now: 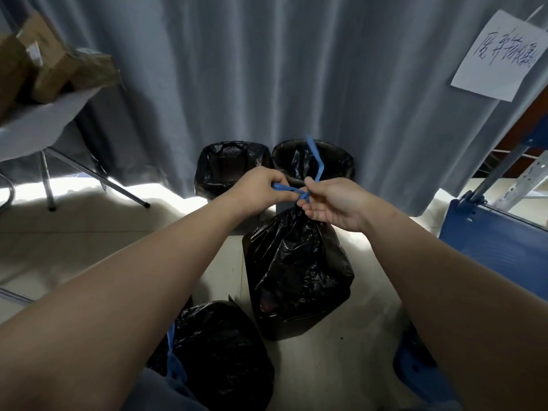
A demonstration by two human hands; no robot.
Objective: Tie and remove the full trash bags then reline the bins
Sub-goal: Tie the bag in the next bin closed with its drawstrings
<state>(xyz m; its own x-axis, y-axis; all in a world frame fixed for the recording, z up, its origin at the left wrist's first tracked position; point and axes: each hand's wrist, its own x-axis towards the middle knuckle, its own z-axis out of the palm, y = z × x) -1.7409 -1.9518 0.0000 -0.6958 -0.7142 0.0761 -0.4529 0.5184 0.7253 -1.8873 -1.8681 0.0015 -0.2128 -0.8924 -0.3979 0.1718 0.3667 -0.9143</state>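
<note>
A full black trash bag [296, 268] stands on the floor in the middle, its neck gathered under a blue drawstring [301, 194]. My left hand [261, 188] pinches one end of the drawstring at the knot. My right hand [335, 203] pinches the other end, which rises bent toward the curtain. Behind them stand two bins: the left bin [228, 164] and the right bin [332, 161], both lined with black bags. A second filled black bag [222, 357] with a blue tie lies near my feet.
A grey curtain [267, 69] hangs behind the bins. A white table [38, 123] with cardboard boxes stands at the left on metal legs. A blue metal rack [498, 238] and a paper sign [501, 54] are on the right.
</note>
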